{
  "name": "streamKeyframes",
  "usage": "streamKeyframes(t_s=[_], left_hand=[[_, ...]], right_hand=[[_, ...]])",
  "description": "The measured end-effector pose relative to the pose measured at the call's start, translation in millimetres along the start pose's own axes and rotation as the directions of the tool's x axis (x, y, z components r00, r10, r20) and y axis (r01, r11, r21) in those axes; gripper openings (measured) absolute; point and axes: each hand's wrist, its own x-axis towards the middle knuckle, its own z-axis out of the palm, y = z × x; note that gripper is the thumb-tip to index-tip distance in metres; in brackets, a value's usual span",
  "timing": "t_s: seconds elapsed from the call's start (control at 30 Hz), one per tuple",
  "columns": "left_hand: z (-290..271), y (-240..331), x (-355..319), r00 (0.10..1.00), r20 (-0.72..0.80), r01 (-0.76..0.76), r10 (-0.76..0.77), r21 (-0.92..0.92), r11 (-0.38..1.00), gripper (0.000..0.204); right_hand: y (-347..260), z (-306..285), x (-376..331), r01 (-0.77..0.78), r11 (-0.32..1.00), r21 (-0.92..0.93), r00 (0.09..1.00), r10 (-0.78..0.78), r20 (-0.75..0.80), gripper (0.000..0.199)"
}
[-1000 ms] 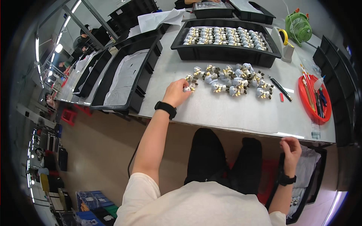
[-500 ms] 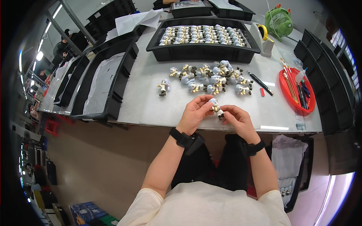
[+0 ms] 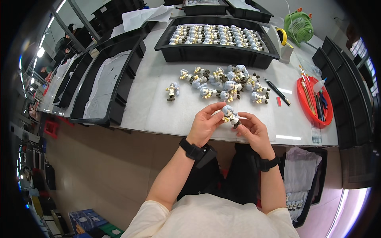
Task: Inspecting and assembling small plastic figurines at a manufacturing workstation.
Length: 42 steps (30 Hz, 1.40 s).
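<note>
Between my hands, above the table's front edge, is a small figurine [image 3: 229, 115] with pale blue hair, white and gold clothes and dark boots. My left hand [image 3: 204, 123] pinches it at its upper left side between thumb and fingers. My right hand [image 3: 254, 130] has its fingers curled at the boots, touching the lower end. Beyond them lies a loose cluster of similar figurines [image 3: 232, 85], and a single figurine [image 3: 172, 91] lies apart to its left.
A black tray [image 3: 216, 53] packed with figurine rows stands behind the cluster. Cloth-lined trays [image 3: 115, 85] are at left. To the right are a black pen [image 3: 277, 91], a small red piece [image 3: 279, 102], a red basket [image 3: 309, 121] of brushes, a tape dispenser [image 3: 286, 51] and a green fan [image 3: 300, 28].
The figurine in my hands has turned so its front shows more toward me. My hands have stayed nearly in place, and the whole view has shifted slightly.
</note>
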Motion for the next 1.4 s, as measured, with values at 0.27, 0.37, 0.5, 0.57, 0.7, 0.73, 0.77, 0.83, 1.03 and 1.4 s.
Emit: streamKeyframes(t_s=[0.27,0.37,0.5,0.57,0.7,0.73,0.77,0.83,1.03,1.4], left_hand=[[8.4,-0.4,1.9,0.997,-0.062,0.056,-0.051,0.075,0.996,0.03],[8.7,4.0,2.9,0.995,-0.035,0.095,-0.092,0.07,0.993,0.033],[5.7,-1.2,2.8,1.0,0.02,0.015,-0.02,0.231,0.973,0.035],[5.7,-0.4,2.6,1.0,0.021,0.013,-0.018,0.21,0.978,0.034],[6.8,1.2,1.6,1.0,0.002,0.014,-0.015,0.173,0.985,0.032],[6.7,1.0,1.5,1.0,0.002,0.015,-0.016,0.173,0.985,0.032],[6.5,0.9,1.3,1.0,-0.003,0.018,-0.018,0.173,0.985,0.032],[6.6,1.1,1.0,1.0,-0.007,0.022,-0.021,0.172,0.985,0.032],[9.4,3.4,0.9,0.999,-0.029,0.041,-0.037,0.164,0.986,0.035],[6.0,-0.2,3.4,0.997,0.07,0.017,-0.037,0.269,0.963,0.032]], right_hand=[[11.7,2.3,-0.5,0.161,0.984,-0.082,0.97,-0.173,-0.171,0.045],[13.9,1.9,0.0,0.213,0.965,-0.152,0.946,-0.243,-0.215,0.046],[17.5,1.5,0.5,0.236,0.956,-0.175,0.936,-0.272,-0.224,0.045],[17.7,0.7,0.9,0.235,0.957,-0.172,0.936,-0.27,-0.227,0.045],[16.2,0.2,1.2,0.235,0.959,-0.157,0.94,-0.265,-0.215,0.045],[15.7,0.1,0.9,0.234,0.959,-0.157,0.94,-0.265,-0.215,0.045],[15.3,0.0,0.7,0.227,0.963,-0.147,0.944,-0.255,-0.21,0.045],[14.4,0.4,0.5,0.219,0.966,-0.137,0.948,-0.244,-0.205,0.045],[12.6,1.7,-0.5,0.193,0.973,-0.13,0.952,-0.218,-0.216,0.043],[9.1,-7.4,0.8,0.159,0.982,-0.098,0.978,-0.171,-0.124,0.036]])
